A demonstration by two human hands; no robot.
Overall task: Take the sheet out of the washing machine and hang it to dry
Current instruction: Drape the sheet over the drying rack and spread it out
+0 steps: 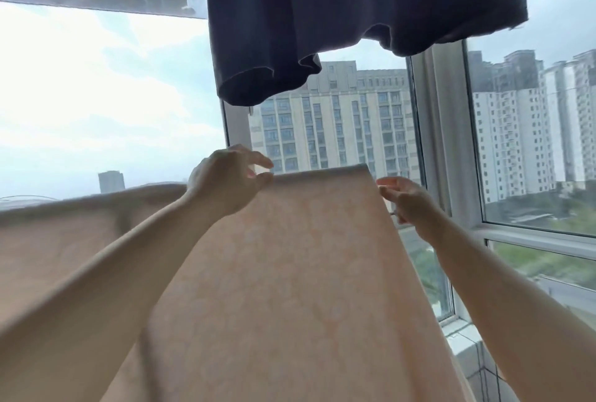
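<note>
At the top fold of the sheet (290, 256), the left hand (225, 177) is seen from the back, fingers loosely curled and spread, thumb and forefinger tips close together just above the fold line. Whether cloth is actually pinched there cannot be told; the tips look slightly apart, with nothing clearly clamped between them. Left wrist is held straight, and the forearm is stretched up and forward from the lower left corner.

The right hand (406, 200) is held at the sheet's right edge, just below the top corner. Fingers are extended toward the edge, palm turned inward. Contact with the hem looks likely but a firm grasp cannot be confirmed: motion blur. Right forearm is raised from the lower right corner, roughly parallel to the left one.

Sheet: pale peach with a faint lighter mottled pattern, draped over a line or bar that is hidden by the fabric. The near panel hangs down toward the camera between both arms and is mostly smooth. A second stretch of the same cloth is spread to the left, behind the left forearm, with a soft crease.

Above, a dark grey garment (354, 14) is hung, its hem rippled, well clear of both hands. A white-framed window (529, 230) is seen behind, with high-rise blocks (335, 124) and cloudy sky outside. No containers are in view.
</note>
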